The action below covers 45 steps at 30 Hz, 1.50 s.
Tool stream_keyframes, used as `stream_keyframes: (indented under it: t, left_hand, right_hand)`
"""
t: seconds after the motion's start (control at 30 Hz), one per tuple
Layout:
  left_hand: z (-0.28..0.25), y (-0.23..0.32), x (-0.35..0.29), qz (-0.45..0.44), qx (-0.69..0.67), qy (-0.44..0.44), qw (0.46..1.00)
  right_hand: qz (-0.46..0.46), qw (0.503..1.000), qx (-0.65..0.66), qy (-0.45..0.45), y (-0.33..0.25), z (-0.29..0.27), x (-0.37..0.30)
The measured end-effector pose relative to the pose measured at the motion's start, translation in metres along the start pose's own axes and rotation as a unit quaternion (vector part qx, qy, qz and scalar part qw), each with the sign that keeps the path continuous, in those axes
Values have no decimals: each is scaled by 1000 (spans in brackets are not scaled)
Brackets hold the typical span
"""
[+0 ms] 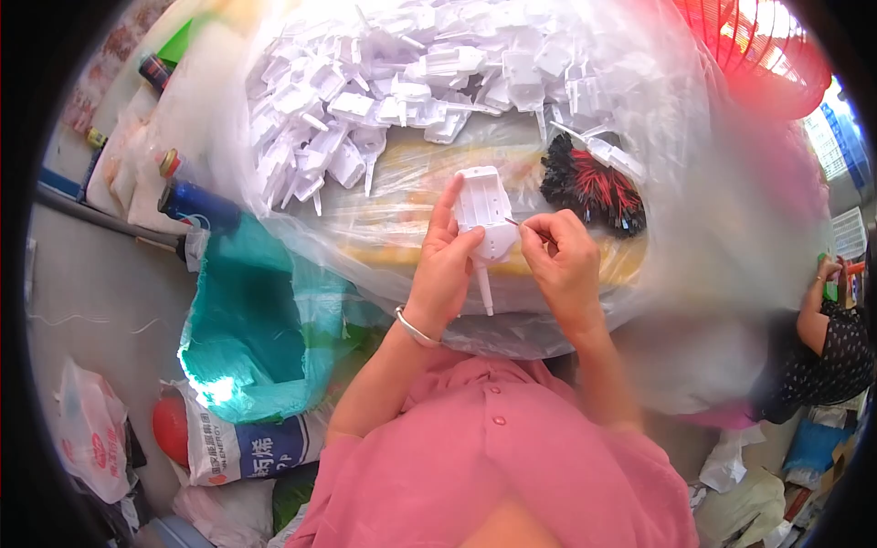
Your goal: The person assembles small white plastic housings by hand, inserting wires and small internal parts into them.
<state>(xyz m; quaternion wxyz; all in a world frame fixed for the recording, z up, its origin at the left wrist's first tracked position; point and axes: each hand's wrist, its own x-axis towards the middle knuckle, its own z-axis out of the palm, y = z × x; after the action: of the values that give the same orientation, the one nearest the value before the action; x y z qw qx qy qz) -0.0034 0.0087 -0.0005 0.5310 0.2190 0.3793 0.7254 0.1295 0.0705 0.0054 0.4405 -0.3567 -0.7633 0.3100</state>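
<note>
My left hand (440, 267) grips a white plastic housing (484, 194) by its side, thumb on its lower part. The housing is an open shallow tray with a narrow stem pointing down toward me. At its right edge, the fingertips of my right hand (571, 265) pinch a thin dark-red wire (513, 221). The wire's tip reaches the housing; whether it sits in a hole is too small to tell. Behind my right hand lies a bundle of short black and red wires (598, 190), with another white housing (603, 153) lying across its far edge.
A large heap of white housings (429, 68) covers the far side of the plastic-draped work surface (402, 196). To the left are a teal woven sack (242, 320) and a blue can (196, 203). A red mesh basket (758, 46) stands far right; another person (822, 338) sits at right.
</note>
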Motion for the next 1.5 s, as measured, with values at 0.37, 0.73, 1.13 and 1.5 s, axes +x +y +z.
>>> stream_keyframes:
  t: [0.37, 0.73, 1.13, 1.5]
  left_hand:
    - [-3, -3, -1, 61, 68, -15, 996]
    - [-2, -8, -3, 113, 117, -31, 986]
    - [4, -9, -7, 155, 192, -57, 967]
    - [0, -16, -5, 176, 201, -54, 962]
  right_hand:
    - [-56, 994, -89, 34, 2, 14, 10]
    - [-33, 996, -79, 15, 2, 15, 11]
    - [-14, 998, -55, 18, 3, 14, 12]
    - [18, 999, 33, 5, 2, 12, 13]
